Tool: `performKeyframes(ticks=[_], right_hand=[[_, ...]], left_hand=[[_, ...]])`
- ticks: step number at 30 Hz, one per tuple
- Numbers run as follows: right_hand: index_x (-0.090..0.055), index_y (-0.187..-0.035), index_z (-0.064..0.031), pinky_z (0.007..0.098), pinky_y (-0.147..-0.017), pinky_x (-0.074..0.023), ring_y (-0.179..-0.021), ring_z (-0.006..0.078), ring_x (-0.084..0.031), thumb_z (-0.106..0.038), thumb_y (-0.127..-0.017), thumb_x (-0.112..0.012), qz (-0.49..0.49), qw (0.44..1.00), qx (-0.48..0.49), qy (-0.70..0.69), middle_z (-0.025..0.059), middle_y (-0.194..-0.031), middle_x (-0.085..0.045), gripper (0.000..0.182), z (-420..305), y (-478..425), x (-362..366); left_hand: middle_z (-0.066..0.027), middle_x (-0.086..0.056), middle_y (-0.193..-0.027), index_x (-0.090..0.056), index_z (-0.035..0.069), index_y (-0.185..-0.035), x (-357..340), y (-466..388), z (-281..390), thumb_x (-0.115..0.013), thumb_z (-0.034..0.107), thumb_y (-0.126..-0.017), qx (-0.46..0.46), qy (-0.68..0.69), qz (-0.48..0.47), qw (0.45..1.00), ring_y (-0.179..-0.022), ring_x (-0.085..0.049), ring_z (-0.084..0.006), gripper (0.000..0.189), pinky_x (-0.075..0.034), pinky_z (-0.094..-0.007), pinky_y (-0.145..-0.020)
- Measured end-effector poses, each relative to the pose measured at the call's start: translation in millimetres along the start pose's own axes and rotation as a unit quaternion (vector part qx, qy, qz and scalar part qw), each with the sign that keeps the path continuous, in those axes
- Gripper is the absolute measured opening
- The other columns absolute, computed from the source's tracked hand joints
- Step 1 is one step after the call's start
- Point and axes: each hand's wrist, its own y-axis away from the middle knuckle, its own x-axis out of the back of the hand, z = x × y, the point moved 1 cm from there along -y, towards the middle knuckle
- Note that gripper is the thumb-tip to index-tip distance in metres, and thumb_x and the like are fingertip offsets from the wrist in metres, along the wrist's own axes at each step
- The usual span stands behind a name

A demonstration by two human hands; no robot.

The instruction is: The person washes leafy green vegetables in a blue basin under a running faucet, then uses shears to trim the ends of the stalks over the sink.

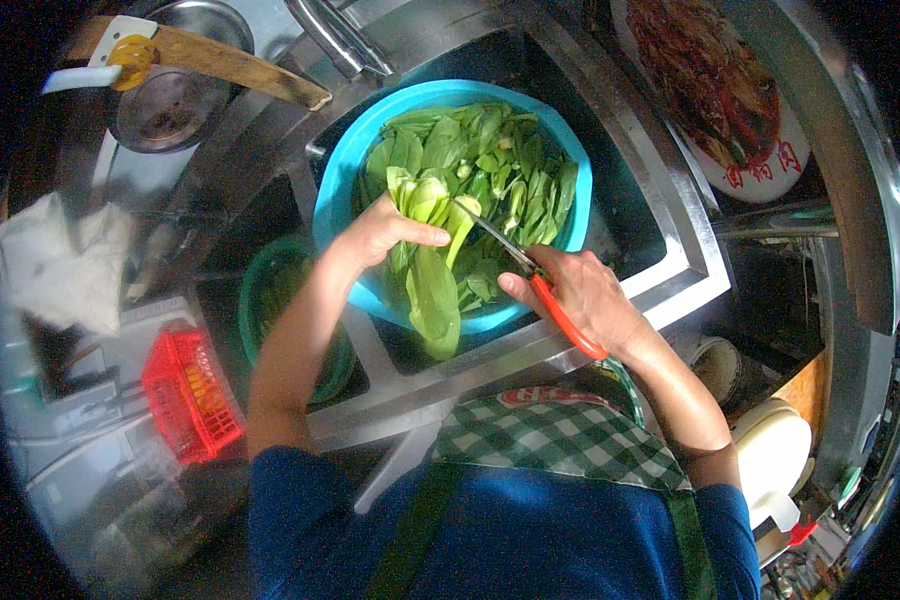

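Note:
Several heads of bok choy point(431, 281) are gripped in my left hand point(386, 231), their pale bases up and leaves hanging down. My right hand point(581, 292) holds a pair of scissors with red handles point(568, 322); the blades point up and left and meet the pale base of one head. Whether the blades are parted is too small to tell. Below both hands, a light-blue plastic basin point(577, 142) holds many loose green leaves point(450, 142). The basin sits in a stainless steel sink point(690, 225).
Left of the basin, a green basket point(251, 300) holds greens in a second sink bowl. Further left are a red plastic basket point(187, 405) and a white cloth point(67, 255). A faucet point(341, 37) reaches over the rim beside a wooden strip point(232, 64). A meat platter point(769, 184) stands upper right.

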Motion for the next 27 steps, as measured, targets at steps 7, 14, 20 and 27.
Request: performKeyframes(ticks=[7,14,20,27], right_hand=[[-0.052,-0.061,0.0013,0.0427,-0.056,-0.0437,-0.064,0.0367,-0.055,-0.051,-0.075,-0.044,0.001,0.997,-0.038,-0.064,0.0221,-0.058,-0.053,0.055,19.4,-9.0,-16.1],[-0.043,-0.055,-0.0043,0.0231,-0.034,-0.0315,-0.033,0.01,-0.04,-0.036,-0.078,-0.049,0.05,0.941,-0.13,-0.309,0.0008,-0.041,-0.04,0.039,50.9,-6.2,-20.1],[-0.047,-0.08,-0.0028,0.0206,-0.04,-0.0366,-0.044,0.0078,-0.047,-0.021,-0.072,-0.058,0.086,0.965,-0.081,-0.234,0.0028,-0.054,-0.049,0.022,71.7,-4.2,-28.2],[-0.049,-0.089,-0.0046,0.0337,-0.056,-0.0444,-0.06,0.0283,-0.057,-0.023,-0.058,-0.072,0.135,0.988,-0.03,-0.068,0.0136,-0.063,-0.056,0.043,13.0,-43.5,-42.9]], left_hand=[[-0.0083,-0.057,-0.088,-0.051,0.001,-0.097,-0.8,-18.6,-10.8,-0.062,0.0,-0.06,0.076,0.052,-0.022,0.996,-0.08,-0.054,-0.0172,0.039,-0.041,-0.0281,-0.075],[-0.0053,-0.057,-0.086,-0.053,0.004,-0.093,15.0,-55.7,-44.1,-0.067,0.004,-0.055,0.13,-0.064,0.031,0.989,-0.08,-0.052,-0.0166,0.041,-0.04,-0.027,-0.075],[-0.0088,-0.056,-0.089,-0.052,0.002,-0.095,16.7,-66.8,-76.7,-0.067,0.004,-0.052,0.112,-0.078,0.081,0.987,-0.082,-0.052,-0.0199,0.046,-0.04,-0.0281,-0.074],[-0.009,-0.056,-0.089,-0.057,0.003,-0.089,5.3,-52.9,-54.2,-0.068,0.01,-0.054,0.173,-0.074,0.113,0.976,-0.085,-0.05,-0.0193,0.038,-0.037,-0.0308,-0.077]])
